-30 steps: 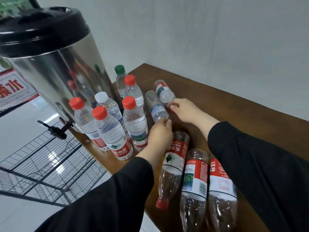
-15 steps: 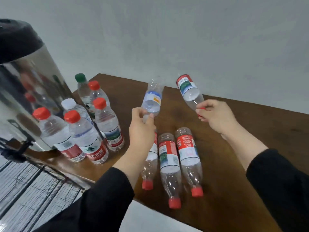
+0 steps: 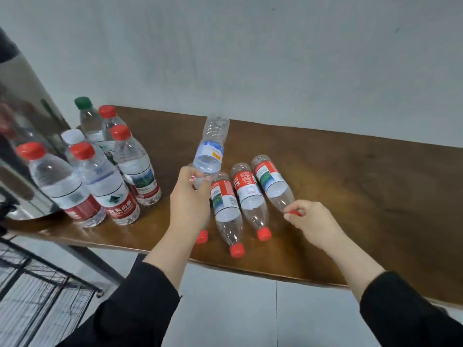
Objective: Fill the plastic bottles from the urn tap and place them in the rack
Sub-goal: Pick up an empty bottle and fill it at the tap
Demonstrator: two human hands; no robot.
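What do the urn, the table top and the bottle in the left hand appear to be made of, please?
Urn: likely polished steel, mirroring the bottles. Table top: dark brown wood or wood-look veneer, grain showing, slight sheen. Blue-labelled bottle held by the left hand: thin clear plastic, ribbed and see-through.

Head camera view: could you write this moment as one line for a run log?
left hand: holds blue-label bottle | right hand: pinches red-cap bottle lying on table
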